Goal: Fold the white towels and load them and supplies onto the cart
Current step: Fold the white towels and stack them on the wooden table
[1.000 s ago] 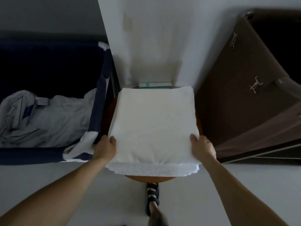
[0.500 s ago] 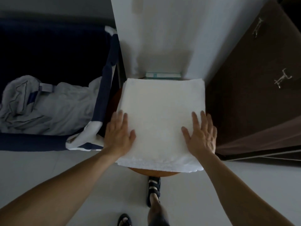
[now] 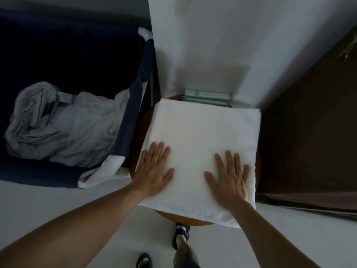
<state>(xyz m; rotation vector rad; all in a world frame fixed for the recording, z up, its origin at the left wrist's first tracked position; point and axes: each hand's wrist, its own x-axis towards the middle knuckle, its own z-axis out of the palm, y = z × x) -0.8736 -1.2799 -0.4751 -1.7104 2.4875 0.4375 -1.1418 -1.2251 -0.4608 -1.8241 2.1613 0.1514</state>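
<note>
Both hands have come off the towel's near corners, which they gripped a second ago, and now lie on its top face. From the head camera, the left hand (image 3: 154,171) rests palm down, fingers straight and slightly spread, on the near left part of the folded white towel (image 3: 202,128). The right hand (image 3: 229,176) rests the same way on the near right part. Neither hand grips anything (the thumbs point toward each other across a bare strip of cloth).

The towel sits squared on a round wooden worktop (image 3: 183,218), whose brown rim shows just below the wrists and beside the left hand. Beyond the fingertips, past the towel's far edge, a teal-and-white box (image 3: 206,94) lies at the foot of the white wall (image 3: 212,45). Left of the left hand stands a navy fabric bin (image 3: 133,105) holding crumpled pale linen (image 3: 58,128). Right of the right hand is a dark brown fabric cabinet (image 3: 309,142). Between the forearms, a sandalled foot (image 3: 180,235) stands on the pale floor (image 3: 58,200).
</note>
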